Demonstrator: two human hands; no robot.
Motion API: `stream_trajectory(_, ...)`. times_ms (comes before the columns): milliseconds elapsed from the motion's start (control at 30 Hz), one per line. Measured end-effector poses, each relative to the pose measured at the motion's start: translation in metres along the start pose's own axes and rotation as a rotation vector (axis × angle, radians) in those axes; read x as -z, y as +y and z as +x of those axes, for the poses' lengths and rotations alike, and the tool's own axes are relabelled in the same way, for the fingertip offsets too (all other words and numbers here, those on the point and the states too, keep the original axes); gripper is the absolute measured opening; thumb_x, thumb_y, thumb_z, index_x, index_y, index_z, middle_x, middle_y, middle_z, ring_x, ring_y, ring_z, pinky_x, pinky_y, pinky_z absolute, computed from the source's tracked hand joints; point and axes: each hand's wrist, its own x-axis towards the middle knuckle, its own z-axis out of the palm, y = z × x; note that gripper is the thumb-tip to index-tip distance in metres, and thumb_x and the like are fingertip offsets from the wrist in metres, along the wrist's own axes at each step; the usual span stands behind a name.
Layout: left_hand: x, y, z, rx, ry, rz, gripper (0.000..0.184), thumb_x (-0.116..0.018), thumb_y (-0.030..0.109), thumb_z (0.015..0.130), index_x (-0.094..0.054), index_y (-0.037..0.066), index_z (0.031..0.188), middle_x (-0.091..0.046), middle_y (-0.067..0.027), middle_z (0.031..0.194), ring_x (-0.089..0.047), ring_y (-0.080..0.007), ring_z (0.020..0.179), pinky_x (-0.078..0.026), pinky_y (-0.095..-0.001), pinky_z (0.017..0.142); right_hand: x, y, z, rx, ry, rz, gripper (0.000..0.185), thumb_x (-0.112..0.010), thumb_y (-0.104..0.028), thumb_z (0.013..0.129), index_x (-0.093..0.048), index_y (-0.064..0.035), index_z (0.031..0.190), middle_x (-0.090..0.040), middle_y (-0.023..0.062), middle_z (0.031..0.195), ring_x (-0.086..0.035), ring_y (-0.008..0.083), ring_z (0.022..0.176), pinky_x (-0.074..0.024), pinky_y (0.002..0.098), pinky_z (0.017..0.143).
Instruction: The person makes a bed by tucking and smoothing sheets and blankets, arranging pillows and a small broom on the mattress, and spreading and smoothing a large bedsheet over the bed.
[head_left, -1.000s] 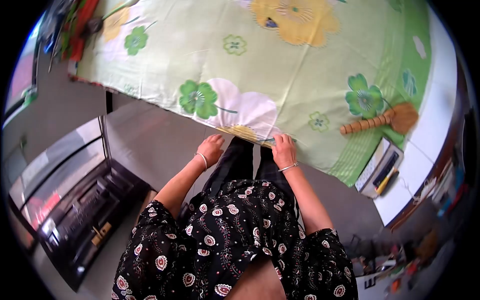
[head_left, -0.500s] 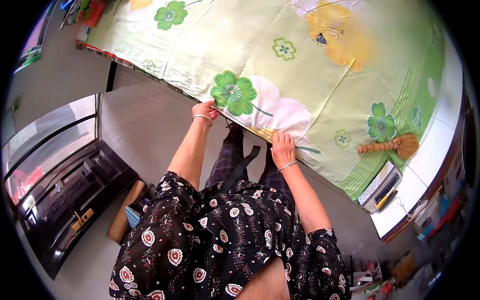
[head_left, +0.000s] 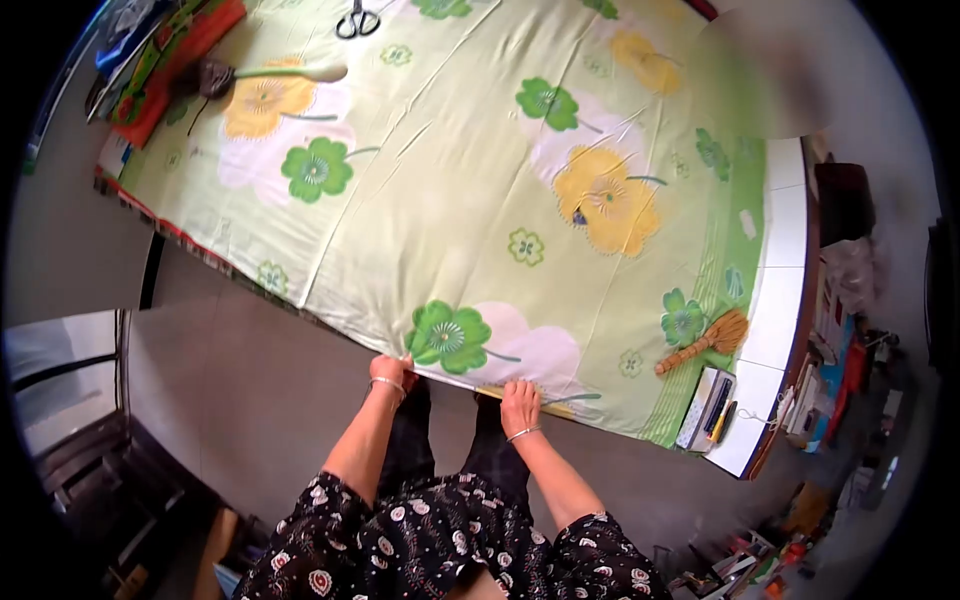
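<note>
A light green bed sheet printed with green clovers and yellow flowers covers the raised bed ahead of me. At its near edge, my left hand pinches the fabric just below a large green clover. My right hand is a short way to the right, fingers closed over the same edge. Small creases run up the cloth from my left hand. Each wrist wears a bracelet. Off to the right, on the sheet's corner, lies a straw hand broom.
Scissors and a long-handled brush-like item lie on the far part. A case with pens rests by white tiles at right. Cluttered shelves stand lower right, a dark wooden door or cabinet lower left.
My view has tilted up and turned, showing more of the far sheet, including the scissors. Both hands still hold the near edge, at nearly the same spots beside the clover.
</note>
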Motion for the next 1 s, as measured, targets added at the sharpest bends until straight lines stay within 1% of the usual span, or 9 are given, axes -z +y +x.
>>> stream_trajectory(100,0.013,0.012,0.017,0.012,-0.103,-0.180,0.015,-0.063,0.006,0.073,-0.053,-0.004,0.077,-0.059,-0.0132,0.066,-0.058,-0.0218,0.050,-0.050,-0.0320,0.041,-0.006,-0.008,0.003,-0.059,-0.003,-0.047,0.010,-0.051,-0.005,0.070,-0.044,-0.0072,0.076,-0.046,0.0107,0.076,-0.048,0.0263,0.075,-0.0404,0.0363,0.064)
stream_trajectory(267,0.031,0.015,0.042,-0.116,0.047,-0.334,0.020,-0.060,0.005,0.076,-0.052,-0.003,0.094,-0.060,-0.0154,0.080,-0.062,-0.0287,0.066,-0.054,-0.0456,0.051,-0.010,-0.014,0.003,-0.031,-0.003,-0.024,0.012,-0.051,-0.003,0.068,-0.045,-0.0066,0.078,-0.046,0.0111,0.076,-0.048,0.0266,0.074,-0.0411,0.0361,0.062)
stream_trajectory(433,0.053,0.008,0.043,-0.115,0.034,-0.154,0.017,-0.063,0.005,0.075,-0.052,-0.004,0.084,-0.059,-0.0140,0.075,-0.061,-0.0258,0.058,-0.055,-0.0408,0.049,-0.012,-0.013,0.010,0.087,0.011,0.060,0.009,-0.052,-0.004,0.066,-0.046,-0.0069,0.073,-0.046,0.0109,0.072,-0.049,0.0266,0.071,-0.0426,0.0369,0.060)
stream_trajectory(533,0.064,0.027,0.050,-0.157,-0.098,-0.294,0.016,-0.062,0.006,0.075,-0.051,-0.004,0.082,-0.059,-0.0136,0.072,-0.061,-0.0252,0.057,-0.055,-0.0406,0.049,-0.014,-0.010,0.008,0.143,-0.016,0.125,0.008,-0.052,-0.004,0.066,-0.047,-0.0071,0.072,-0.047,0.0104,0.072,-0.049,0.0264,0.071,-0.0429,0.0372,0.060)
stream_trajectory(600,0.070,0.052,0.045,-0.110,-0.035,-0.469,0.011,-0.062,0.004,0.075,-0.053,0.000,0.081,-0.057,-0.0097,0.067,-0.059,-0.0242,0.054,-0.054,-0.0417,0.048,-0.015,-0.008,0.008,0.173,-0.033,0.154,0.012,-0.052,-0.001,0.063,-0.047,-0.0063,0.073,-0.046,0.0118,0.073,-0.049,0.0284,0.070,-0.0429,0.0387,0.060)
stream_trajectory(700,0.085,0.052,0.051,-0.130,0.241,-0.305,0.010,-0.062,0.000,0.073,-0.055,0.000,0.081,-0.059,-0.0114,0.070,-0.060,-0.0262,0.056,-0.054,-0.0440,0.049,-0.012,-0.007,0.009,0.178,-0.135,0.179,0.017,-0.054,0.000,0.061,-0.048,-0.0061,0.076,-0.048,0.0125,0.075,-0.049,0.0299,0.074,-0.0427,0.0403,0.062)
stream_trajectory(833,0.094,0.051,0.042,-0.085,0.095,-0.362,0.013,-0.059,-0.003,0.074,-0.056,-0.002,0.087,-0.060,-0.0115,0.070,-0.060,-0.0266,0.055,-0.052,-0.0428,0.047,-0.019,-0.001,0.012,0.183,-0.229,0.195,0.017,-0.054,-0.001,0.062,-0.049,-0.0059,0.078,-0.049,0.0135,0.077,-0.049,0.0310,0.077,-0.0431,0.0417,0.065)
stream_trajectory(867,0.102,0.049,0.057,-0.122,-0.071,-0.430,0.009,-0.059,-0.001,0.075,-0.056,0.000,0.084,-0.059,-0.0097,0.069,-0.060,-0.0243,0.054,-0.051,-0.0386,0.044,-0.020,0.000,0.015,0.187,-0.245,0.193,0.017,-0.054,-0.001,0.062,-0.049,-0.0059,0.078,-0.049,0.0138,0.078,-0.050,0.0311,0.077,-0.0431,0.0420,0.065)
stream_trajectory(1000,0.117,0.076,0.084,-0.170,-0.018,-0.441,0.009,-0.064,0.003,0.073,-0.055,0.004,0.076,-0.057,-0.0073,0.065,-0.056,-0.0181,0.050,-0.044,-0.0312,0.039,-0.015,-0.005,0.019,0.137,-0.371,0.148,0.011,-0.053,-0.004,0.066,-0.051,-0.0053,0.077,-0.053,0.0156,0.078,-0.053,0.0334,0.076,-0.0450,0.0442,0.066)
